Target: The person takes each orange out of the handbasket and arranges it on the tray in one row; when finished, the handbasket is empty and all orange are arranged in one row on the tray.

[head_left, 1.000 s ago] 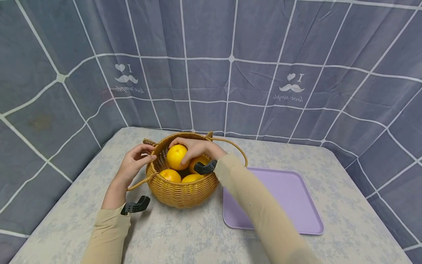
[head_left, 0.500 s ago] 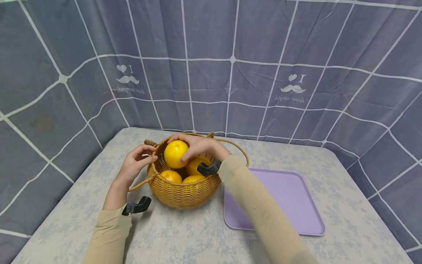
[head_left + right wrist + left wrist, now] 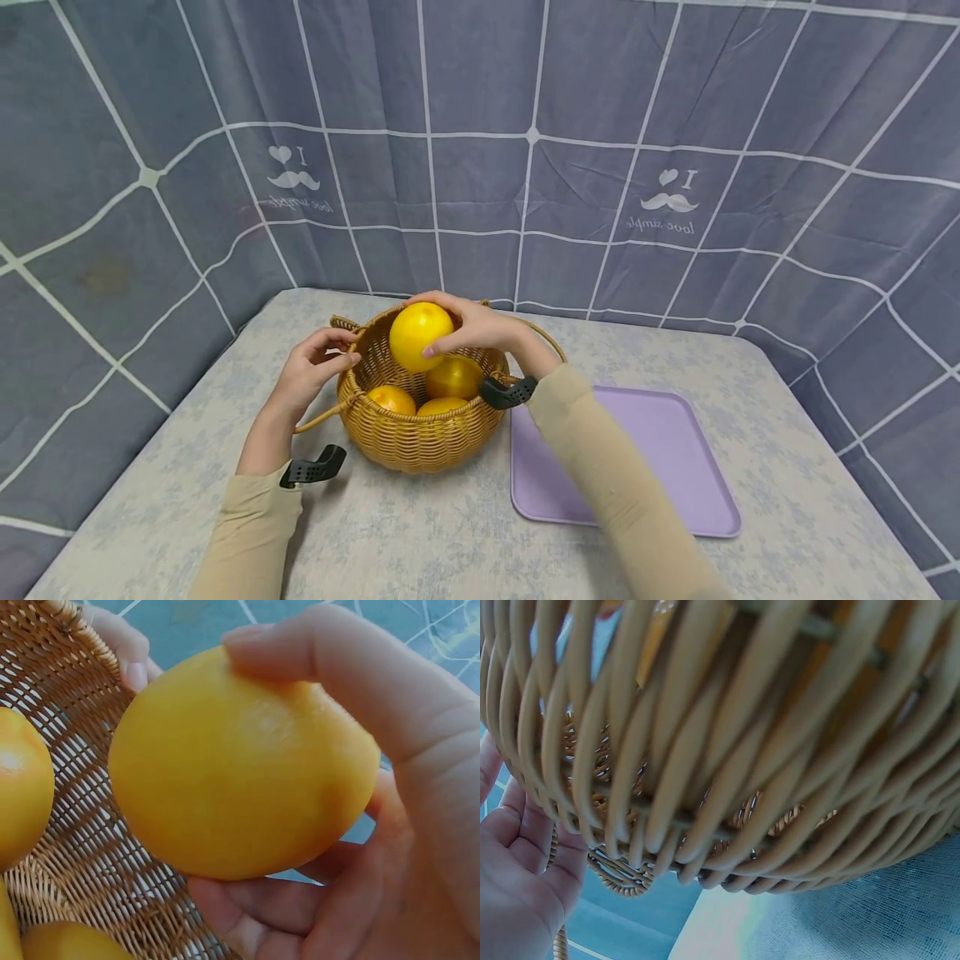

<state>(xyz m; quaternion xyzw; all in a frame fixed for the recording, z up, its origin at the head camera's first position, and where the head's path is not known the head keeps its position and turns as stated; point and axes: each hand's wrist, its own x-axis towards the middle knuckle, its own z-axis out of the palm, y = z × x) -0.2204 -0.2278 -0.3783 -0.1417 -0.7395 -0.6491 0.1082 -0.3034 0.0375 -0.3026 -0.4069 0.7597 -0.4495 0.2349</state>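
Note:
A round yellow-orange orange [image 3: 415,340] is raised to the level of the wicker basket's far rim. My right hand [image 3: 486,327] grips it, thumb on the near side and fingers round the back; the right wrist view shows the orange [image 3: 232,772] filling the grasp. At the left side of the basket [image 3: 420,442], my left hand [image 3: 303,373] holds the rim between thumb and fingers, beside a small woven ear. Woven strands fill most of the left wrist view, with that hand [image 3: 525,877] at the left edge. Several other oranges [image 3: 454,377] lie inside the basket.
A flat lilac tray [image 3: 652,450] lies right of the basket, partly under the right forearm. The basket's thin loop handles [image 3: 318,418] hang out to either side. A grey-blue checked curtain [image 3: 480,183] stands behind the pale patterned tabletop [image 3: 405,533].
My right hand has lifted the orange up from among the others and shifted it slightly right. My left hand stays at the basket's rim.

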